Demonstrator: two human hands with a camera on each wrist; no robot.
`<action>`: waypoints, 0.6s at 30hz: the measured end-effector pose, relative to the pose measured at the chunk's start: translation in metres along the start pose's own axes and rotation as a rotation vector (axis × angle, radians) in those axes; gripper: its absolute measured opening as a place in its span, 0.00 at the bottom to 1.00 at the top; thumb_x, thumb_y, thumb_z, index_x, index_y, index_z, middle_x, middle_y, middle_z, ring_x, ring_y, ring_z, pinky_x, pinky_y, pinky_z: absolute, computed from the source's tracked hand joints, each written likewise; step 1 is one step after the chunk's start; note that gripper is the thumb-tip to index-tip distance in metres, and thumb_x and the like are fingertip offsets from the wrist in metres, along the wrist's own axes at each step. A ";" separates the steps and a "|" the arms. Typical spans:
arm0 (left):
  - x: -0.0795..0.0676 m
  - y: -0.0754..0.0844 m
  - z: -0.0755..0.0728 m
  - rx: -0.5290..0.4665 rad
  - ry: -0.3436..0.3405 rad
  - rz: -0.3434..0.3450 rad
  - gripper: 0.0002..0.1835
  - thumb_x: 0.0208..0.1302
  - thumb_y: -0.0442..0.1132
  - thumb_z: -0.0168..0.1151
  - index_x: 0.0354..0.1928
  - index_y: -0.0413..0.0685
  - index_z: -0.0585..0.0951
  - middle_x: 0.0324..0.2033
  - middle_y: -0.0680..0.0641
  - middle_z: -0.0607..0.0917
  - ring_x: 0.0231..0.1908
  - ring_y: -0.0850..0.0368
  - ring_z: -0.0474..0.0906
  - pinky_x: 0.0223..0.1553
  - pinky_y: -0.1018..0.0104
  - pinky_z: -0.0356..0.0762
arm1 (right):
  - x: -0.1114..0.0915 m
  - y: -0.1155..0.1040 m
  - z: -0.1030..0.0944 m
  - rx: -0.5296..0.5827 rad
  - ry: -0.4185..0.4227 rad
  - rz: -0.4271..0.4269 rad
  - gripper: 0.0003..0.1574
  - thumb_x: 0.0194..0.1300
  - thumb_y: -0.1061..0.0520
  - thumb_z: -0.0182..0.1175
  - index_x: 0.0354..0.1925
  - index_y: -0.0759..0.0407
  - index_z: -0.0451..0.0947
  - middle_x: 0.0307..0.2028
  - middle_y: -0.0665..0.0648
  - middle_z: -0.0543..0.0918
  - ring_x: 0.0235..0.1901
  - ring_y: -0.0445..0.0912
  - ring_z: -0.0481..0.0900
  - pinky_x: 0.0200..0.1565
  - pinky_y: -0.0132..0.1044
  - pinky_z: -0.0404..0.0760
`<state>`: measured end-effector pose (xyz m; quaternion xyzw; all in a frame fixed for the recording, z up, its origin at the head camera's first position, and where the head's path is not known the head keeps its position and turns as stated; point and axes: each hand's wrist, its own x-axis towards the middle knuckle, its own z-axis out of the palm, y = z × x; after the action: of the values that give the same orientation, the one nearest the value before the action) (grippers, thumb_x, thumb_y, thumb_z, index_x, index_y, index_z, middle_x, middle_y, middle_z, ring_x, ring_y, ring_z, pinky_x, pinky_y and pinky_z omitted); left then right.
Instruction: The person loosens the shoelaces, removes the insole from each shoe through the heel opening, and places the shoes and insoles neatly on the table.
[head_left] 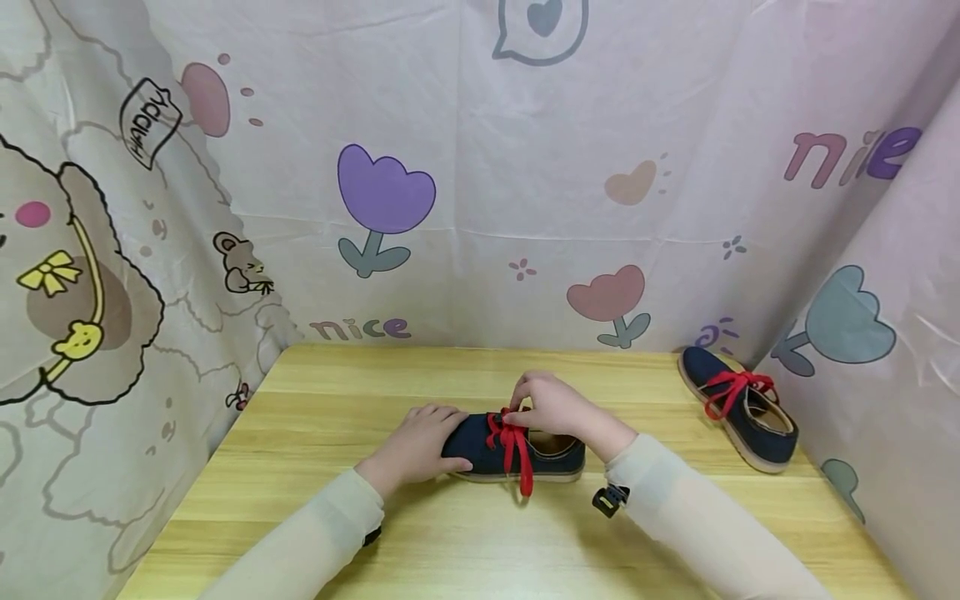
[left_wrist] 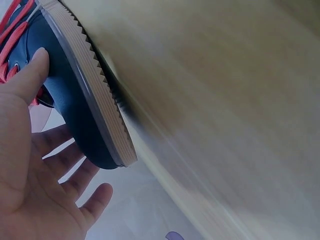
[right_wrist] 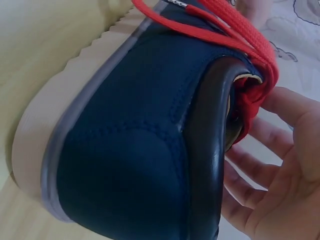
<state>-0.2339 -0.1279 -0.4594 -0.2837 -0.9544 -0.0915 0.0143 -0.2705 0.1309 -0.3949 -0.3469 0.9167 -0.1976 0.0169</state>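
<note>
Laces of red cord (head_left: 525, 477) were threaded, tying perhaps unfinished; the right hand (head_left: 553, 408) pinched them, the left hand (head_left: 422, 443) gripped their navy, beige-soled shoe (head_left: 476, 435) by the toe (left_wrist: 95, 145), central on the yellow wood-grain tabletop (head_left: 345, 379). A matching navy shoe (head_left: 738, 423), far right, looked tied beside white cartoon-printed curtains (head_left: 480, 183).

Free room: pale yellow wood-grain tabletop (head_left: 255, 467), left of frame, plus strip along its far edge. Obstacles: navy shoe with red laces (head_left: 489, 457), lower centre, left hand (head_left: 420, 442) at its toe, right hand (head_left: 557, 408) at its laces; cream right sleeve (head_left: 705, 508), lower right; second navy red-laced shoe (head_left: 738, 418), right, beside white printed curtain (head_left: 480, 192).
</note>
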 end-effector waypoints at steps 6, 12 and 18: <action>0.000 0.000 0.003 0.009 0.002 0.003 0.44 0.61 0.70 0.61 0.71 0.49 0.71 0.66 0.46 0.75 0.65 0.44 0.68 0.65 0.44 0.63 | 0.002 0.001 0.003 0.006 0.034 -0.022 0.05 0.60 0.55 0.72 0.28 0.49 0.87 0.40 0.50 0.80 0.45 0.50 0.78 0.49 0.46 0.78; 0.000 0.000 0.003 -0.006 0.006 0.001 0.44 0.61 0.69 0.62 0.71 0.49 0.71 0.65 0.46 0.75 0.65 0.44 0.68 0.65 0.43 0.63 | 0.003 -0.001 0.000 0.015 0.092 -0.008 0.07 0.62 0.59 0.69 0.27 0.51 0.86 0.42 0.53 0.82 0.46 0.52 0.80 0.49 0.47 0.79; 0.000 -0.001 0.004 -0.001 0.007 -0.008 0.44 0.60 0.69 0.62 0.71 0.50 0.71 0.65 0.46 0.75 0.65 0.44 0.68 0.65 0.44 0.63 | 0.007 0.004 -0.010 -0.007 0.154 0.017 0.07 0.64 0.59 0.69 0.27 0.54 0.85 0.43 0.54 0.83 0.46 0.53 0.80 0.50 0.48 0.79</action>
<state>-0.2344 -0.1280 -0.4630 -0.2796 -0.9554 -0.0932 0.0169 -0.2799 0.1326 -0.3868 -0.3229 0.9189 -0.2203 -0.0532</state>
